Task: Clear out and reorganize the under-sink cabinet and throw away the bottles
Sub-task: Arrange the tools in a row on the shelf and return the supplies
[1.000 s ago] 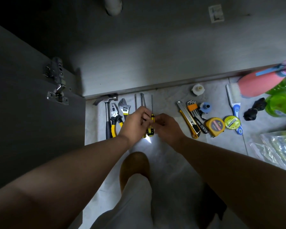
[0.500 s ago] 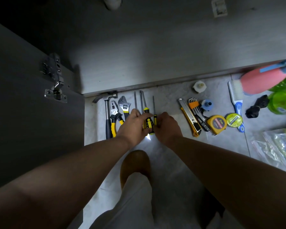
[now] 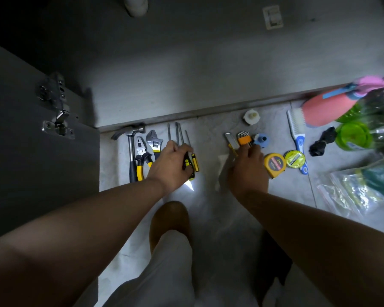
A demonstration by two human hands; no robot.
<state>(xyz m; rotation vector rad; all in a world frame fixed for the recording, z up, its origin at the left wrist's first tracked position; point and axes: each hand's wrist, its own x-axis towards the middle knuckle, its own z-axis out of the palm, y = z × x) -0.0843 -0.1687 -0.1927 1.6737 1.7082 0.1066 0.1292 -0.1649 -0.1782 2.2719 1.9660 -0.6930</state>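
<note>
The open under-sink cabinet [image 3: 186,69] shows a bare grey floor. Tools lie in a row on the tiles in front of it. My left hand [image 3: 170,166] curls its fingers round the yellow-black handles of the screwdrivers [image 3: 193,162]. My right hand [image 3: 247,171] lies with bent fingers over the yellow utility knife [image 3: 230,140] and the orange hex key set [image 3: 244,139]; whether it grips either is hidden. A pink bottle [image 3: 326,109] lies on its side at the far right, with a green bottle [image 3: 353,135] beside it.
The cabinet door [image 3: 31,162] with its hinge [image 3: 58,107] stands open at left. A hammer [image 3: 132,156], pliers [image 3: 142,156], a wrench [image 3: 154,142], a tape measure [image 3: 274,162], a green reel [image 3: 294,159], a blue-handled brush [image 3: 296,129] and plastic bags [image 3: 353,187] lie on the floor. My knee [image 3: 171,220] is below.
My right hand left the screwdrivers and moved right onto the utility knife and hex keys. My left hand stayed on the screwdriver handles.
</note>
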